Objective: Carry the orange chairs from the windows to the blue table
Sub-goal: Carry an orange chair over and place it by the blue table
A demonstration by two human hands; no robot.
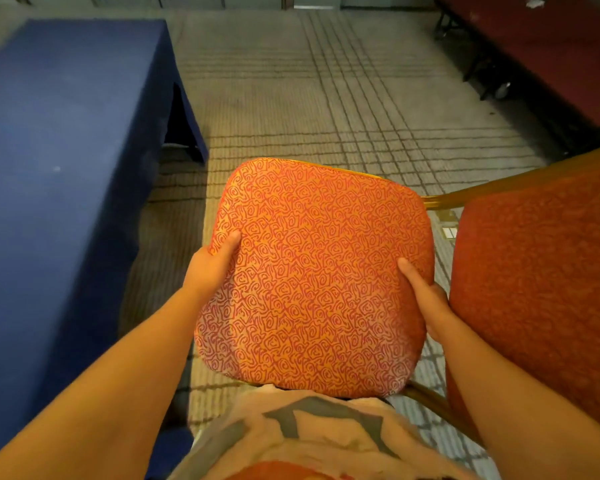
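Arms outstretched, the left hand (pixel 211 266) and right hand (pixel 427 301) clasp opposite edges of the orange chair (pixel 312 271). Its patterned face points up, long axis running away from the person.

Left hand (pixel 211 268), right hand (pixel 428 303) hold chair (pixel 312 271) (near table (pixel 66 133)).

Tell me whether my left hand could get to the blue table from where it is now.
Probably yes, but not freely: the left hand grips the left edge of the orange chair, so it would have to let go. Only bare carpet lies between it and the blue table.
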